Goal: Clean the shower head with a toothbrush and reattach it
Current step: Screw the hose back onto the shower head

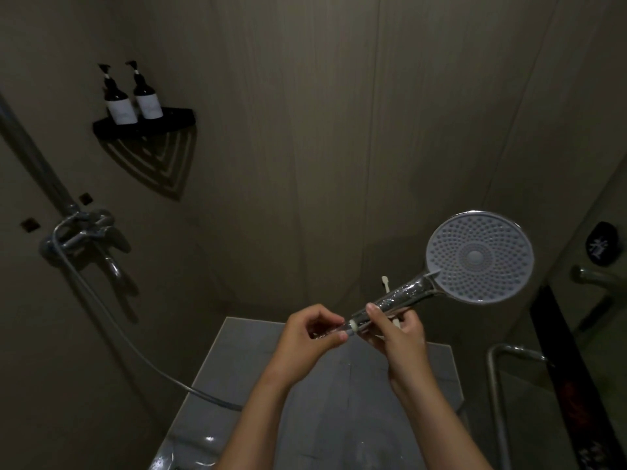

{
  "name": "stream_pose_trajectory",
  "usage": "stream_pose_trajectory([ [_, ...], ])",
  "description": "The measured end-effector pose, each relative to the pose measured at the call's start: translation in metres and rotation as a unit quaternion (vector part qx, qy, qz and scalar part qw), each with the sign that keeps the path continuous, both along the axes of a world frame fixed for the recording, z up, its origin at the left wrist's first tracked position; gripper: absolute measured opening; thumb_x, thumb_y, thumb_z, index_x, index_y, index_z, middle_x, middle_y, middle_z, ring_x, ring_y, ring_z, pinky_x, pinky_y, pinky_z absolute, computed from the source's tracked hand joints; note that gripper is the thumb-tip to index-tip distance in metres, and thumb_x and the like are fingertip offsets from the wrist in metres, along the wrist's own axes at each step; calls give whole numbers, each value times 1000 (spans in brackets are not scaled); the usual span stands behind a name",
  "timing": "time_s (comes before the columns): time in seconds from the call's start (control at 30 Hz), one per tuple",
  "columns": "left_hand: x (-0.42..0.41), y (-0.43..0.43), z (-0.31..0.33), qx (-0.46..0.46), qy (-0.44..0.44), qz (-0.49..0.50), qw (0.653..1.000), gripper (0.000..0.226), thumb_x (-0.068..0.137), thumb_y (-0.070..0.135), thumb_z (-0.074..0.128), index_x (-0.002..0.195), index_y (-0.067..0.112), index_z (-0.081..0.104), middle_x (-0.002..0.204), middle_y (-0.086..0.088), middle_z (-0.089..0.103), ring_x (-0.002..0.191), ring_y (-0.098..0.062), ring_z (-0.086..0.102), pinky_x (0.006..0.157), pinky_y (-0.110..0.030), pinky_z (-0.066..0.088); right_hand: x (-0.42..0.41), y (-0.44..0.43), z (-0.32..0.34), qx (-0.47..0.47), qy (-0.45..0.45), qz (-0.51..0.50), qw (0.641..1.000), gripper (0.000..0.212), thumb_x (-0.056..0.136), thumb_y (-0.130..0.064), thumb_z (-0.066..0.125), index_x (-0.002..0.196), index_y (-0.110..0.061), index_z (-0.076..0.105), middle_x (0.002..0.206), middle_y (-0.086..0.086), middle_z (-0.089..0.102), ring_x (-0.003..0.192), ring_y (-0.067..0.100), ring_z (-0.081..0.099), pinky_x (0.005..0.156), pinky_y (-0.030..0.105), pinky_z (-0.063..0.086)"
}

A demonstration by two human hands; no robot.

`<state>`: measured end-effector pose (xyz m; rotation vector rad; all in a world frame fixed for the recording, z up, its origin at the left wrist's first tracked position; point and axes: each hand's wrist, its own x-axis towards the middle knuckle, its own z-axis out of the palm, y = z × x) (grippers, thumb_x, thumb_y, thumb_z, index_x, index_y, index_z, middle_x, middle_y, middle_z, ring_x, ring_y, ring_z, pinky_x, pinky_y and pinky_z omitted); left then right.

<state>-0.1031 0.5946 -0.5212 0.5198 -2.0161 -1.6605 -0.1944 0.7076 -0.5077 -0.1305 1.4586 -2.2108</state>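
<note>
Nearest the camera, two bare forearms reach out over the wet grey floor (pixel 339 401). The left hand (pixel 310 337) pinches the metal end of the shower hose (pixel 112 320) against the threaded base of the shower head (pixel 478 256). The right hand (pixel 402 334) is clenched around the shower head's chrome handle, just above that base, with a pale toothbrush (pixel 385 283) tucked in the same grip behind the handle. The round nozzle face tilts up and to the right of both hands. Left of the shower head, the hose curves up to the mixer tap (pixel 84 235) on the wall. Farther up-left of it, two pump bottles (pixel 130 96) stand on a black corner shelf (pixel 146 125).
</note>
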Motion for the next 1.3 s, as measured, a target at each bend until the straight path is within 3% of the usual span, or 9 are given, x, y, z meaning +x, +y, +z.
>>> stream_pose_trajectory([
  [0.2,0,7,2,-68,-15,25,997,24,67,1,79,72,17,61,67,13,62,66,0,55,64,-17,43,1,-2,-2,0,-18,-14,1000,18,85,-2,64,99,-2,54,90,19,65,75,25,65,52,22,54],
  [0.37,0,5,4,-109,-39,11,993,17,73,12,75,80,18,61,75,8,65,70,-2,58,66,-18,45,1,-1,-2,-10,-31,-26,999,20,84,-2,65,101,-1,54,92,21,65,75,26,66,53,23,56],
  [0.47,-1,6,5,-78,-80,1,994,3,87,21,63,89,19,63,77,9,67,73,-4,60,74,-24,48,0,0,1,-10,-23,-28,999,17,85,-3,64,98,-5,54,90,18,65,75,24,66,53,21,56],
  [0.6,-3,5,4,-60,-107,-22,992,15,94,15,53,85,14,65,72,2,70,67,-6,59,73,-25,48,0,1,0,6,-9,-23,1000,17,84,-3,65,97,-5,54,92,20,65,75,24,66,54,22,56],
  [0.87,1,1,4,5,-24,-9,1000,8,82,-1,67,82,7,66,73,-4,69,64,-3,62,63,-15,47,3,-2,-2,-19,-36,-27,999,17,84,-2,64,97,-6,54,89,16,65,70,20,67,52,22,55],
  [1.03,1,1,1,48,-21,-3,999,12,81,-2,68,92,-4,64,76,-14,66,56,2,57,53,-9,41,4,-1,-6,-26,-34,-28,999,14,84,-3,64,94,-8,54,88,15,65,69,19,68,54,23,55],
  [1.17,-1,4,-1,39,-55,-31,997,8,86,1,63,93,2,62,74,-9,66,55,2,58,53,-9,40,2,0,-5,-15,-13,-33,999,14,84,-1,64,89,-9,53,84,13,64,68,18,66,52,21,54],
  [1.3,-1,2,-1,25,-65,-41,997,15,78,2,72,87,9,64,76,-3,65,63,-1,57,60,-13,45,-1,0,-4,-19,-11,-25,999,14,84,-1,64,90,-9,53,84,12,63,65,14,67,53,22,55],
])
